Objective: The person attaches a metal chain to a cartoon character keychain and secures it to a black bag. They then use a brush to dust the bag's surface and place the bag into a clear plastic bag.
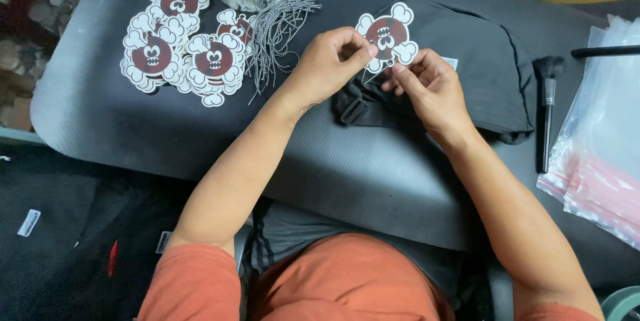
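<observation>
A matt, finely textured grey foam mat (373, 181) covers the desk. On it lie die-cut card tags (177, 44), smooth with a slight sheen, and one more tag (388, 33) sits in the person's grip. Beside the pile, a bundle of metal ball chains (277, 31) glints (beaded, silvery). The dark bag (480, 74) looks like soft matt cloth. The brush (548, 104) shows fluffy bristles and a shiny ferrule. Clear, glossy plastic bags (600, 154) crinkle at the edge.
</observation>
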